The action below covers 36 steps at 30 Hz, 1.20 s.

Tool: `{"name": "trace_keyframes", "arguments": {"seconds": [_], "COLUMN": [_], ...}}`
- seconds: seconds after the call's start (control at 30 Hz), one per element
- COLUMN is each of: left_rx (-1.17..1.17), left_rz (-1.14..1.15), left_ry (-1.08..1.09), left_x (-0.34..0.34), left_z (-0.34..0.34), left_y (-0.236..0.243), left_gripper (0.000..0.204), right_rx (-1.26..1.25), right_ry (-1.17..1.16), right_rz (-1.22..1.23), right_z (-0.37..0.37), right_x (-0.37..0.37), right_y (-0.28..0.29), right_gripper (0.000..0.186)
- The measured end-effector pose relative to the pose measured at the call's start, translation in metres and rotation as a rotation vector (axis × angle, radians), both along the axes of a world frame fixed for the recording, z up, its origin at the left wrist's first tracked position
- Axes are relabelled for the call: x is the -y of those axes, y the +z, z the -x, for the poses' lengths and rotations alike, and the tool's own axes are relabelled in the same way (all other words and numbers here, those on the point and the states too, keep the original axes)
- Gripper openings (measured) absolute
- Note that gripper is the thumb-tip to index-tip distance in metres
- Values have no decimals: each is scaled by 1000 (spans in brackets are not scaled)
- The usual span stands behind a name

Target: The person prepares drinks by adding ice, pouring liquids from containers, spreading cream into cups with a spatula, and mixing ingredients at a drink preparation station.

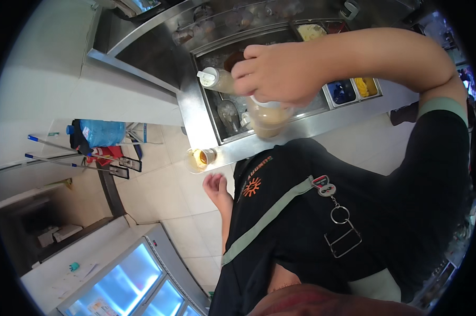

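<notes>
My right hand [280, 73] reaches over the steel counter well, its fingers closed around the upper part of a clear plastic bottle of beige liquid [268, 120] with a white lid. The bottle is held at the well's near edge. Just left of my fingers lies another white-capped bottle [210, 78], tilted. My left hand [217, 189] hangs beside the counter's corner, fingers loosely curled and apart from the thumb, with nothing in it. Close above it, on the corner, stands a clear cup [197, 160] with yellowish contents, next to a small amber-filled cup [208, 156].
The well holds ice and a clear scoop [228, 116]. Topping pans line its right side, one with yellow pieces [362, 87] and one dark [342, 91]. A blue water jug [102, 132] and long-handled tools stand by the left wall. A lit glass-door fridge [127, 274] is at lower left.
</notes>
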<state>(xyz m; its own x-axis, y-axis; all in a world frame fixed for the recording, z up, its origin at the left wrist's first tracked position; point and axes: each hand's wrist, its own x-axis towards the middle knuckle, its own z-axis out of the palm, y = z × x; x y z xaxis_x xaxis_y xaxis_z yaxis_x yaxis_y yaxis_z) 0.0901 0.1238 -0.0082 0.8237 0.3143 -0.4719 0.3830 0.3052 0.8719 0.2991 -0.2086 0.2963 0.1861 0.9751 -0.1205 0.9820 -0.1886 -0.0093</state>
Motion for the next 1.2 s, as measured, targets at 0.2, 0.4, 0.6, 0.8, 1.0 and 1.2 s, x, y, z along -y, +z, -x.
{"name": "trace_keyframes", "arguments": {"seconds": [0.2,0.4,0.6,0.8,1.0,1.2], "left_rx": [542,558,518,332,312,206], "left_rz": [-626,-485,-649,-660,-648,-673], "left_ry": [-565,-537,-499,-590,-429,-216], "left_x": [118,122,132,140,138,134], "left_z": [-81,-97,-83,-78,-61,-34], "left_y": [140,120,114,91,94,89], "left_gripper": [94,76,70,84,91,88], "right_rx": [-272,-217,-561,-362,-1048,-338], "right_ry": [-295,-658,-1056,-808,-482,-1003], "right_rz": [-367,-782,-493,-521,-552,-170], "right_z": [27,52,33,26,-48,-240], "right_x": [-37,-27,6,1,36,-9], "right_y": [-34,-59,-107,-112,-124,-212], "right_gripper": [25,32,54,47,51,35]}}
